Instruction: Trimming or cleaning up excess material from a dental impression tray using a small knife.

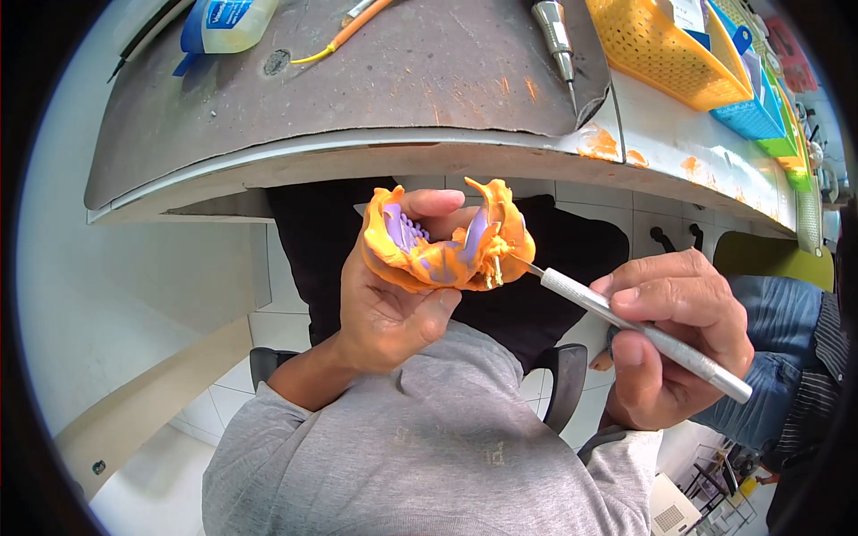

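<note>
My left hand (389,317) is closed on a U-shaped orange moulded piece (398,259) lined with purple material, with purple ridged rows in its left side and two small brassy posts at its right. It is held up before the bench edge. My right hand (679,330) grips a silver knurled-handled craft knife (572,290); its thin blade reaches into or against the right side of the orange piece, the very tip hard to make out.
A worn grey mat (357,94) on the bench carries a squeeze bottle (228,22), an orange-handled tool (353,31) and a metal handpiece (554,40). Plastic baskets (666,67) line the right. Another person in jeans (760,348) sits close at my right.
</note>
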Demonstrator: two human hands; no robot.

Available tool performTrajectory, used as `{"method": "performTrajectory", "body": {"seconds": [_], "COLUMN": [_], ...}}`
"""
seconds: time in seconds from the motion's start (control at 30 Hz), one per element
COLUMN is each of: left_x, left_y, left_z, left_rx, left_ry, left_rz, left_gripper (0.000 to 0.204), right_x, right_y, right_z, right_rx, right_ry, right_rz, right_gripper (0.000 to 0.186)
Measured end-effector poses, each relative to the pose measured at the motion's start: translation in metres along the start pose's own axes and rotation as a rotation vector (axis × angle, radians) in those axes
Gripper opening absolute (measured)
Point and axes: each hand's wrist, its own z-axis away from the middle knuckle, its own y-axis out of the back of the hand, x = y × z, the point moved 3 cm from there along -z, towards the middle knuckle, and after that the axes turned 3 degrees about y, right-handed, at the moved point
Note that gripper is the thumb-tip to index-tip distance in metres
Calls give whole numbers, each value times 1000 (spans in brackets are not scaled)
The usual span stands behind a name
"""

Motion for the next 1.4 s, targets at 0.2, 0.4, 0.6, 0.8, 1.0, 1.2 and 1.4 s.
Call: {"method": "performTrajectory", "body": {"seconds": [0.2, 0.4, 0.6, 0.8, 1.0, 1.2, 1.4], "left_x": [-9, -16, -22, -24, -24, -27, -28], "left_y": [3, 1, 8, 5, 7, 7, 8], "left_z": [-7, -16, -19, -21, -23, -23, -23], "left_rx": [-50, 37, 80, 95, 28, 78, 77], "left_ry": [6, -29, -67, -63, -103, -60, -49], "left_rz": [105, 56, -25, 24, 88, 29, 38], "left_gripper": [60, 63, 63, 62, 60, 63, 63], "right_x": [1, 6, 11, 17, 18, 22, 25], "right_y": [1, 1, -5, -9, -10, -10, -8], "right_z": [-1, 11, 8, 6, 7, 7, 12], "right_rx": [20, 10, 161, 159, 176, 158, 80], "right_ry": [41, 61, 81, 77, 77, 72, 30], "right_rz": [38, 109, 122, 117, 124, 107, 143], "right_gripper": [27, 18, 31, 29, 30, 32, 15]}}
